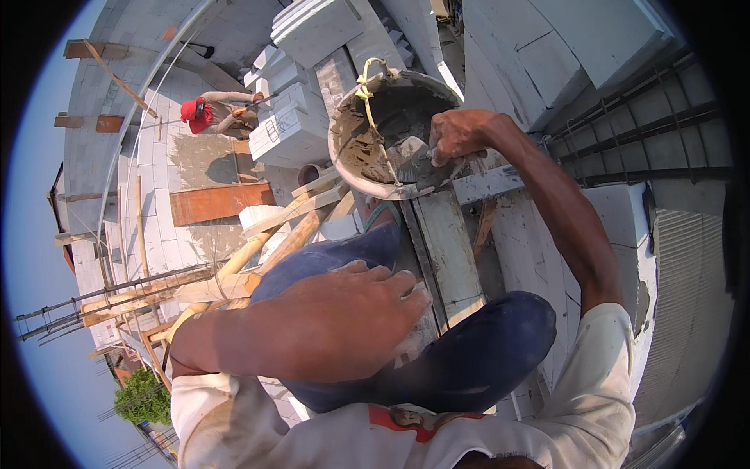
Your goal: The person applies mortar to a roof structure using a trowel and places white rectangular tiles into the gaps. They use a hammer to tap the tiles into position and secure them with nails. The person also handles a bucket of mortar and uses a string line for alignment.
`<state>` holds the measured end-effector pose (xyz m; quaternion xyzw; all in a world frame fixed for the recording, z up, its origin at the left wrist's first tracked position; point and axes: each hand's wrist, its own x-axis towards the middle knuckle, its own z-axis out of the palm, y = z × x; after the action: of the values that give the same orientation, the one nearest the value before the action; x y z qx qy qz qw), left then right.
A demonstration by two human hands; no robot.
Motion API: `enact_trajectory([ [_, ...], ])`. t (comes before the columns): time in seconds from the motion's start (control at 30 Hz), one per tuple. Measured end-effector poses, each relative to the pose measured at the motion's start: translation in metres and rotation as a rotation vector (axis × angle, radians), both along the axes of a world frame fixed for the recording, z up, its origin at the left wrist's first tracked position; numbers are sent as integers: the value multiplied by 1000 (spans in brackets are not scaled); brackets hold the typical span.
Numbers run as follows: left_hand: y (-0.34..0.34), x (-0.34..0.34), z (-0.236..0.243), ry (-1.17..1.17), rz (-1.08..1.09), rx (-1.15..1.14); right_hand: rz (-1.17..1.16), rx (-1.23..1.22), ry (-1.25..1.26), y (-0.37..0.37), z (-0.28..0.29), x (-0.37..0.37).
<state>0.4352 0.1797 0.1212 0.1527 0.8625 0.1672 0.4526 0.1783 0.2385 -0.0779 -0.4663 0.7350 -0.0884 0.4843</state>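
A bucket crusted with dried mortar stands ahead of me on the planks. Grey wet mortar lies inside it, and a yellowish rope handle loops over its rim. Into the bucket's right side reaches my right hand, its fingers curled closed at the mortar; whatever they grip is hidden. My left hand is held over my bent legs, back upward, fingers loosely extended with grey smears on the tips. I see nothing in it, though its palm is hidden.
A narrow board runs below the bucket between my legs. White blocks are stacked ahead left, near a co-worker in a red cap. Wooden poles cross at left. Steel rebar juts along the right.
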Motion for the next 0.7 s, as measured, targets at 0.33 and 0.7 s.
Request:
enact_trajectory([
  [0.33,7,-7,0,67,-16,-1,-555,-388,-265,118,-46,30],
  [0.7,40,-34,5,-7,-24,-112,-1413,-751,41,337,-27,253],
])
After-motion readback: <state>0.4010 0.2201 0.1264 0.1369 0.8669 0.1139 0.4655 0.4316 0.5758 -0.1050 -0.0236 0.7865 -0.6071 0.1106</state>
